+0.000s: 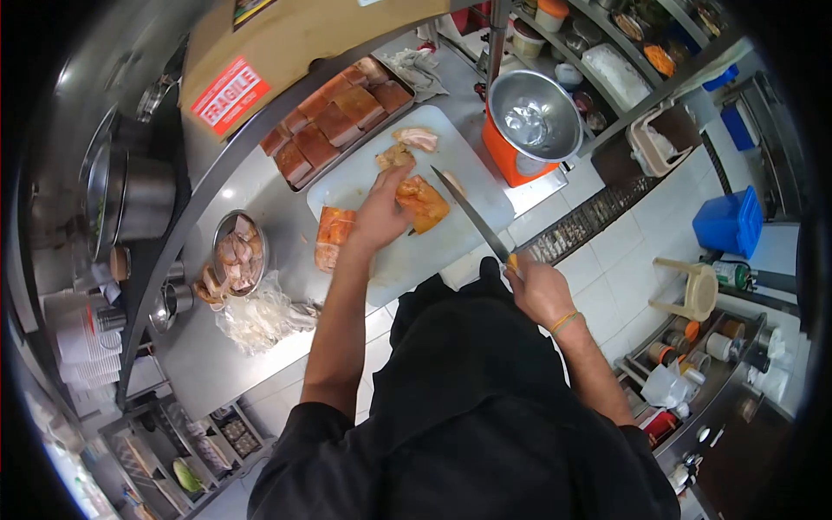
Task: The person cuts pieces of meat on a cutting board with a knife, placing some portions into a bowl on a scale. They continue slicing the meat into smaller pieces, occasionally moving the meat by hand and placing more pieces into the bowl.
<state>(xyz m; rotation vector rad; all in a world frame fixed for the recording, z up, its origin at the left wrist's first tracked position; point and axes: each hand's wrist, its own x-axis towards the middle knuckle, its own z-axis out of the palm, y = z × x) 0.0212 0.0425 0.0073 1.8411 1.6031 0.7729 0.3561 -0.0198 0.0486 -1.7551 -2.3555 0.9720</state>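
Note:
My right hand (542, 290) is wrapped round the handle of a long kitchen knife (472, 212), its blade slanting up over the right side of a white cutting board (459, 134). My left hand (383, 212) grips the left side of an orange-brown piece of pork (422, 204) on the board; its fingertips are partly hidden. Just beyond those fingers is a smaller browned piece (395, 156), with a pale slice (417, 139) farther up. Another pork block (334, 236) lies at the board's left edge. The blade is beside the pork, apart from my left hand.
A tray of pork blocks (334, 121) stands behind the board, below a cardboard box (295, 43). Left are a bowl of meat (240, 251) and a crumpled plastic bag (264, 316). A steel bowl (555, 108) sits on an orange scale (503, 156) at right.

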